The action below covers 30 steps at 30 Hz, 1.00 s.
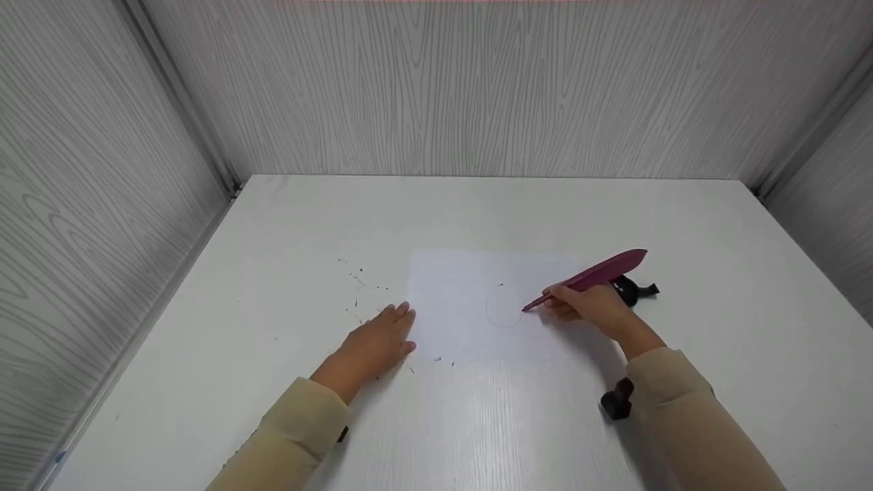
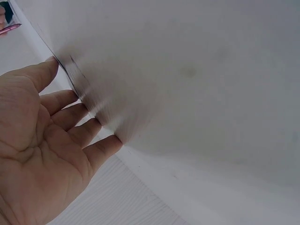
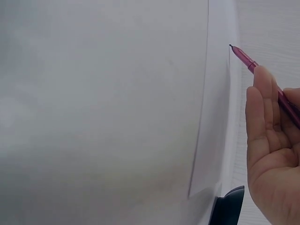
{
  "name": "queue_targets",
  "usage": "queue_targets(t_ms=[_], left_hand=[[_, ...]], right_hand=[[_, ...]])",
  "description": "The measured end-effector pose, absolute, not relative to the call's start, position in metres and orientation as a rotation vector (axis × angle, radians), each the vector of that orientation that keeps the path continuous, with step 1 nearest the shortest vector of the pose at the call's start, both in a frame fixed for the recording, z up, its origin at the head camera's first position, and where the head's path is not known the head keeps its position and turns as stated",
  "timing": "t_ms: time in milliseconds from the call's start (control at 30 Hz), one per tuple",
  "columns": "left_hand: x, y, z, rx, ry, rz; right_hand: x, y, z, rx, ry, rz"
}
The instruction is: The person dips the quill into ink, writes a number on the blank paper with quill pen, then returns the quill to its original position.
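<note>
A sheet of white paper [image 1: 450,293] lies on the table. On it is a faint, thin curved line [image 1: 505,326], close to a circle. My right hand [image 1: 593,307] pinches a dark red feather-shaped pen [image 1: 603,271] near its lower end, with the tip at the right side of that curve. In the right wrist view, the pen's pointed tip [image 3: 238,52] extends past the fingers. At the paper's left edge rests my left hand [image 1: 378,341], palm down with fingers extended; the left wrist view shows its fingertips [image 2: 115,140] in a row against the white surface.
Behind the right hand sits a rounded black object [image 1: 626,292] with a narrow neck, partly hidden. A smaller black piece [image 1: 617,400] lies beside the right sleeve. Small dark specks [image 1: 356,301] are scattered left of the paper. Grey wood-grain panels [image 1: 436,88] enclose the table's back and sides.
</note>
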<state>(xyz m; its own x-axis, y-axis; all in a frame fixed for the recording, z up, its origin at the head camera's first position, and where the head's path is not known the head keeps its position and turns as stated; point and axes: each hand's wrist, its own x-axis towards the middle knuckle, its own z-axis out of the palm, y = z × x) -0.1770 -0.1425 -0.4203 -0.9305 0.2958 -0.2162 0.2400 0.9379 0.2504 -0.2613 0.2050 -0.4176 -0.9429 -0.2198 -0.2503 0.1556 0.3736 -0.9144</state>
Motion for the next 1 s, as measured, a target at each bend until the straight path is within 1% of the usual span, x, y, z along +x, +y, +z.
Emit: queue_targets(t_ms=[1000], left_hand=[[-0.179,-0.14,-0.424,0.332,2.843,0.334]], right_hand=[[-0.271,0.185,-0.418,-0.016,2.364,-1.59]])
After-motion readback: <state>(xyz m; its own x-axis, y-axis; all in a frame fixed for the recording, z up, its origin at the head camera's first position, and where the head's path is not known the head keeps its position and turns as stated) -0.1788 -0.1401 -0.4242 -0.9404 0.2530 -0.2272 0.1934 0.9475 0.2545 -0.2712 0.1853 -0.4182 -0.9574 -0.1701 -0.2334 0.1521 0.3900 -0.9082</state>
